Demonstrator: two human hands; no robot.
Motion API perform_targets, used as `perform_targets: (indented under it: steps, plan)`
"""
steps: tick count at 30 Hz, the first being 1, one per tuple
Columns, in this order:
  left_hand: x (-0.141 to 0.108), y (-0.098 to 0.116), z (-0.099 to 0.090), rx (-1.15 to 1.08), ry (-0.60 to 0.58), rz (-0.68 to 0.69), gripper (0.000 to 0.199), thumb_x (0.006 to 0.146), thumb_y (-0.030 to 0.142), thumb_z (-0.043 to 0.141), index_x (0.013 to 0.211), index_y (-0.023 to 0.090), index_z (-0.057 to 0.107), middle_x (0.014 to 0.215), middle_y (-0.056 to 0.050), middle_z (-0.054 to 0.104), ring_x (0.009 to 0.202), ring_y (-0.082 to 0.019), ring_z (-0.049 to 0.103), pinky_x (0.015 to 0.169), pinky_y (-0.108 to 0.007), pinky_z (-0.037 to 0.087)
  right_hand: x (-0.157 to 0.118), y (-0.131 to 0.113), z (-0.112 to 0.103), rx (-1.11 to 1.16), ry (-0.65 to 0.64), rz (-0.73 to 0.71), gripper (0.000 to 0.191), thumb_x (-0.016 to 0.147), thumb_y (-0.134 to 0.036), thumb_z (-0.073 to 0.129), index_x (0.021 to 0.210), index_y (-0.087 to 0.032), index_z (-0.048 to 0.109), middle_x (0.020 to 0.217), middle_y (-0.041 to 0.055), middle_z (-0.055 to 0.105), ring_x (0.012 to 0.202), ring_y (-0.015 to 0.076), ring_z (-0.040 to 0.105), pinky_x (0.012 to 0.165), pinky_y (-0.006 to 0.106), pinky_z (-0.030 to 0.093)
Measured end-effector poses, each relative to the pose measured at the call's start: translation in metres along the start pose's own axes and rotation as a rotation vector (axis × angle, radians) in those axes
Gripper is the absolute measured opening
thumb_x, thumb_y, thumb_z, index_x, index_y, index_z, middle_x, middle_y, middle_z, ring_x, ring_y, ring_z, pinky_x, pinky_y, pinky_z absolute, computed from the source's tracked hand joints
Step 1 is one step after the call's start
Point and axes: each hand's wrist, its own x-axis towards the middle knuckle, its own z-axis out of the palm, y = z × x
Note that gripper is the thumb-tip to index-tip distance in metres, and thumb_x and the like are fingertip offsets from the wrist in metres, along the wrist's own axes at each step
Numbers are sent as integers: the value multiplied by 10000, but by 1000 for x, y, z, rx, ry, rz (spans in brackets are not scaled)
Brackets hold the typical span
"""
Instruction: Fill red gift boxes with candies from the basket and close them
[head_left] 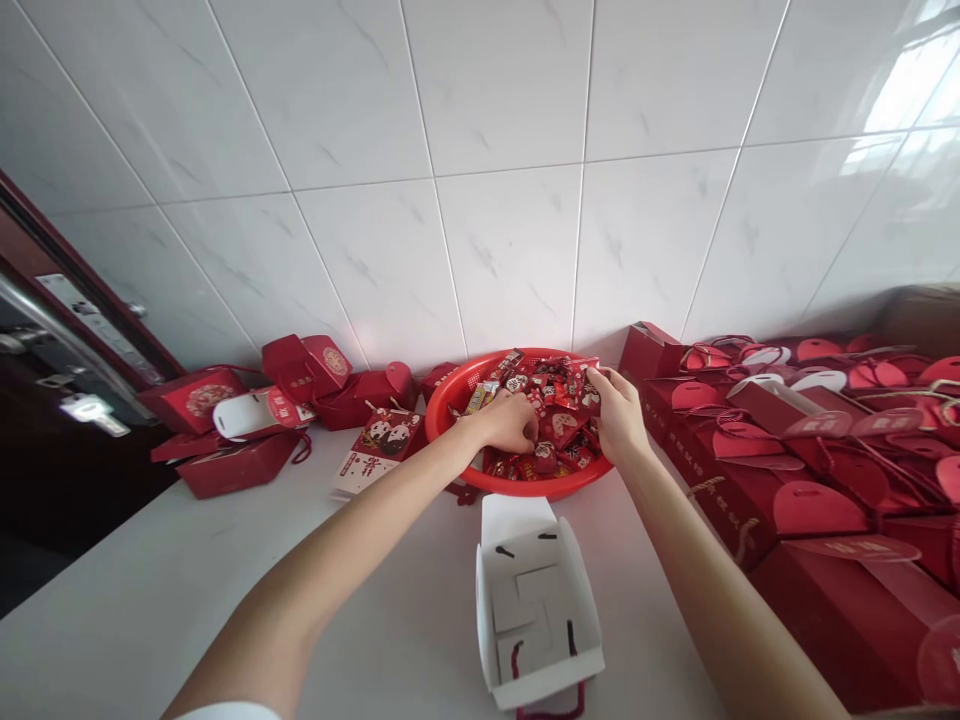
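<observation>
A red plastic basket [551,487] stands against the wall, filled with wrapped candies [559,425] in mostly red wrappers. My left hand [512,421] reaches into its left part with the fingers curled down among the candies; whatever they hold is hidden. At the basket's right side, my right hand [619,410] has thumb and fingers pinched on a red candy packet [583,377]. Just in front of the basket lies an open box [536,590], white inside, with dark cord ends through its walls and a red cord at its near edge. Nothing lies inside it.
Several red boxes [240,465] are piled at the left, beside a panda-printed packet [382,440]. Rows of red boxes [817,500] fill the right side. A tiled wall [510,250] rises behind, and a door [71,400] stands at the far left.
</observation>
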Motion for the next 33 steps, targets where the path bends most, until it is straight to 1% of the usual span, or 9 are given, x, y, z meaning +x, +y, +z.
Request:
perform_targets:
  steps: [2,4,6,10,14,17,22,27,33]
  plan:
    - [-3,4,-1,-89,-115,11,130,741,315,690,800,238,777,841,-8,750,898,-215,655,997,-349,424,0,-1,0,4,-6,4,243,636,-407,763,756,-223,660,676,-32,674,644,157,640,602,262,506]
    - [-5,9,-3,-105,-197,-9,207,693,369,723,840,233,774,802,-17,738,810,-216,656,838,-315,477,-1,-2,0,9,-16,15,240,634,-406,760,756,-224,661,694,-24,692,662,172,657,602,271,513]
    - [-5,13,-3,-69,-215,-15,269,661,389,747,875,228,767,799,-32,735,780,-230,655,733,-306,474,-2,-3,0,19,-24,28,236,631,-399,756,758,-223,663,712,-18,706,676,182,672,602,276,519]
    - [-3,18,-2,1,-225,-68,271,629,341,781,860,203,753,835,-71,742,752,-250,663,668,-310,461,-3,-5,1,29,-19,45,227,628,-387,748,763,-226,660,700,-13,708,705,199,692,586,278,518]
    - [1,9,2,-158,-213,-95,336,609,204,772,945,196,752,912,-62,750,743,-234,669,599,-280,450,-3,-7,2,27,-12,54,217,604,-371,742,741,-227,655,678,-19,704,692,200,689,591,284,522]
    - [1,-5,4,-315,-136,-83,278,657,146,729,929,199,751,945,-30,751,802,-202,678,635,-246,464,-4,-10,4,32,5,71,199,587,-355,739,710,-224,654,659,-26,700,651,186,671,586,281,520]
    - [1,-23,4,-579,114,-123,158,680,109,726,802,205,752,876,11,759,873,-189,694,748,-239,493,-7,-13,7,51,20,78,176,583,-343,731,684,-223,651,633,-32,691,620,174,654,570,275,510]
    - [0,-24,4,-717,258,-89,172,674,80,727,767,223,750,860,38,770,900,-190,707,815,-260,523,-7,-12,7,49,2,87,198,566,-357,750,662,-223,640,606,-35,676,597,173,641,565,279,510]
    - [1,-25,4,-834,451,-77,160,739,163,732,899,163,739,991,-41,774,963,-200,700,878,-290,533,-7,-11,6,56,-18,77,224,555,-369,775,675,-223,655,632,-39,688,597,154,626,551,251,491]
